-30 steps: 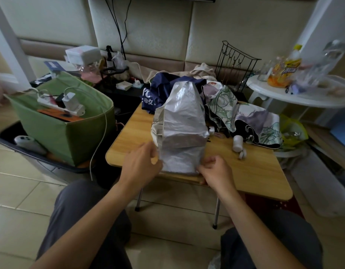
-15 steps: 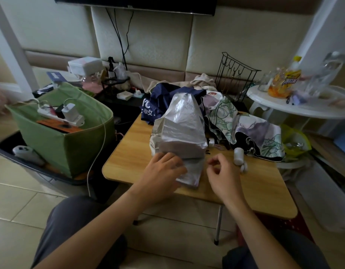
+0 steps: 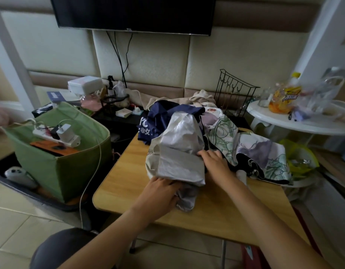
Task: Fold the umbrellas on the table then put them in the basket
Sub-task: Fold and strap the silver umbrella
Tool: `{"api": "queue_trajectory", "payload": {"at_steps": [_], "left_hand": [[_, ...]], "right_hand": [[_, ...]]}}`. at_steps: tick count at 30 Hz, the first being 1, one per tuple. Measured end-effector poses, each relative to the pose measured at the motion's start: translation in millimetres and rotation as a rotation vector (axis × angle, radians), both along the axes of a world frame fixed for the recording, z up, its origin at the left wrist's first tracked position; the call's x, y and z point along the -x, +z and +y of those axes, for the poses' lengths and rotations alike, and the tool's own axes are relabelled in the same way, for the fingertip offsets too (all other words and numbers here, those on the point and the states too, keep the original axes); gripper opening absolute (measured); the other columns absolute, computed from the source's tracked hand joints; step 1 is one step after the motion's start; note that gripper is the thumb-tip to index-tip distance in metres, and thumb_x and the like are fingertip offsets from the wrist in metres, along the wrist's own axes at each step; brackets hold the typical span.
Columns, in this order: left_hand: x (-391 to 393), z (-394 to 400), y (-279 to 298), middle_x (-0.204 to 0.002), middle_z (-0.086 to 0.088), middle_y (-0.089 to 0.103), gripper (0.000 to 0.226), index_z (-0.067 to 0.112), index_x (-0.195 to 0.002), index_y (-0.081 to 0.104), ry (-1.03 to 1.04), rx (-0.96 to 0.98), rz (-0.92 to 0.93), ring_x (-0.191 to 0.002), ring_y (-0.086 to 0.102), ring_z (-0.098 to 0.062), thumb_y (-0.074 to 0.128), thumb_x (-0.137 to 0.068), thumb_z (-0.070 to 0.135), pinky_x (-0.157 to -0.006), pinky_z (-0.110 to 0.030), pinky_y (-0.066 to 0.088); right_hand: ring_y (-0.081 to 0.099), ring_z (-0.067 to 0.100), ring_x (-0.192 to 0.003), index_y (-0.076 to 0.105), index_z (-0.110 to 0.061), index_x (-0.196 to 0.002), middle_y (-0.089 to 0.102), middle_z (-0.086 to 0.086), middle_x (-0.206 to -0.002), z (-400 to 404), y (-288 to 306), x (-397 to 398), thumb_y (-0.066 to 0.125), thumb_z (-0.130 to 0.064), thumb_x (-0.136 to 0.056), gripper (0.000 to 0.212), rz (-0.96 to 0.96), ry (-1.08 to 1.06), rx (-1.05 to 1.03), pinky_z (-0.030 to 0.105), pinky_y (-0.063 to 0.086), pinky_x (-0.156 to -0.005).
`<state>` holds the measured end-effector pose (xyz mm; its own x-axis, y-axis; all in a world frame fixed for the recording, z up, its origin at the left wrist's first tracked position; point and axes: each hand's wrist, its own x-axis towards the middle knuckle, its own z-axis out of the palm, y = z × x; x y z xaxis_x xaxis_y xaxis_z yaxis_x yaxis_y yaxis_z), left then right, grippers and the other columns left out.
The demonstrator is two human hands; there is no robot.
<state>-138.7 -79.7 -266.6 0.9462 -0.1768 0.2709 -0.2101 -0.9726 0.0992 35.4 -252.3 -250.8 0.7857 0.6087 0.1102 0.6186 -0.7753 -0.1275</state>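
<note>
A silver umbrella [image 3: 179,158] lies collapsed in the middle of the wooden table [image 3: 121,177], its fabric folded over in a flat band. My left hand [image 3: 160,193] grips the bunched fabric at its near end. My right hand [image 3: 216,162] holds the band's right edge with bent fingers. Behind it lies a navy umbrella [image 3: 160,119] with white lettering. To the right sprawls a white, purple and green floral umbrella [image 3: 255,152], its white handle [image 3: 242,174] partly behind my right wrist. The green fabric basket [image 3: 57,167] stands on the floor to the left.
The basket holds a white power strip with a charger [image 3: 64,133] on an orange box, and a white cable hangs over its side. A black wire rack [image 3: 233,94] stands behind the table. A white round table [image 3: 303,125] with bottles is at the right.
The fabric panel that stood upright is now folded down flat. My left hand moved under the near end and my right hand moved up to the umbrella's right edge. The camera tilted up.
</note>
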Motion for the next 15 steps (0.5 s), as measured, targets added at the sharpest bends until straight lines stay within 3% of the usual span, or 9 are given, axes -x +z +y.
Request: {"api": "queue_trajectory", "payload": {"at_steps": [3, 7, 10, 11, 12, 14, 15], "left_hand": [[-5, 0, 1, -0.122, -0.006, 0.067, 0.037, 0.019, -0.126, 0.064, 0.022, 0.100, -0.031, -0.107, 0.065, -0.026, 0.069, -0.089, 0.021, -0.092, -0.034, 0.055], [-11, 0, -2, -0.097, 0.001, 0.074, 0.059, 0.023, -0.109, 0.069, 0.013, 0.094, -0.114, -0.077, 0.071, -0.015, 0.096, -0.057, 0.023, -0.064, -0.020, 0.055], [-24, -2, -6, -0.071, 0.002, 0.068, 0.062, 0.019, -0.088, 0.070, 0.039, 0.083, -0.050, -0.052, 0.063, -0.009, 0.104, -0.036, 0.027, -0.049, -0.013, 0.045], [-30, -1, -8, -0.067, 0.001, 0.068, 0.058, 0.017, -0.082, 0.073, 0.046, 0.065, -0.052, -0.051, 0.063, -0.009, 0.103, -0.035, 0.029, -0.049, -0.012, 0.045], [-36, -1, -8, -0.072, -0.002, 0.071, 0.048, 0.015, -0.085, 0.076, 0.074, 0.036, -0.033, -0.059, 0.068, -0.011, 0.100, -0.046, 0.031, -0.056, -0.014, 0.051], [-46, 4, -7, -0.100, -0.010, 0.075, 0.037, 0.011, -0.109, 0.076, 0.139, 0.083, -0.023, -0.089, 0.074, -0.019, 0.081, -0.078, 0.031, -0.079, -0.025, 0.057], [-50, 6, -4, -0.100, -0.011, 0.074, 0.040, 0.010, -0.110, 0.074, 0.173, 0.124, -0.025, -0.087, 0.073, -0.016, 0.085, -0.077, 0.029, -0.078, -0.020, 0.054]], "right_hand": [[0.039, 0.032, -0.130, 0.042, -0.018, -0.139, 0.047, 0.008, -0.147, 12, 4, -14, 0.045, 0.004, -0.096, 0.048, 0.050, -0.038, 0.018, 0.045, 0.035, -0.100], [0.043, 0.033, -0.125, 0.047, -0.022, -0.128, 0.045, 0.009, -0.133, 15, -2, -28, 0.051, -0.001, -0.096, 0.039, 0.155, -0.014, -0.003, 0.043, 0.041, -0.099], [0.050, 0.031, -0.114, 0.046, -0.024, -0.122, 0.046, 0.008, -0.123, 18, -11, -25, 0.052, -0.010, -0.101, 0.026, 0.114, -0.039, -0.089, 0.041, 0.047, -0.090], [0.051, 0.030, -0.113, 0.047, -0.023, -0.125, 0.046, 0.008, -0.124, 21, -13, -24, 0.052, -0.011, -0.102, 0.027, 0.071, -0.051, -0.110, 0.039, 0.046, -0.088], [0.052, 0.030, -0.112, 0.047, -0.021, -0.130, 0.047, 0.009, -0.125, 24, -13, -23, 0.052, -0.011, -0.103, 0.029, 0.028, -0.066, -0.118, 0.037, 0.046, -0.086], [0.054, 0.031, -0.113, 0.046, -0.017, -0.137, 0.048, 0.012, -0.129, 31, -14, -24, 0.052, -0.009, -0.103, 0.035, -0.039, -0.094, -0.115, 0.034, 0.042, -0.082], [0.055, 0.032, -0.112, 0.045, -0.016, -0.139, 0.048, 0.012, -0.130, 33, -13, -24, 0.051, -0.008, -0.103, 0.038, -0.065, -0.103, -0.108, 0.032, 0.040, -0.080]]}}
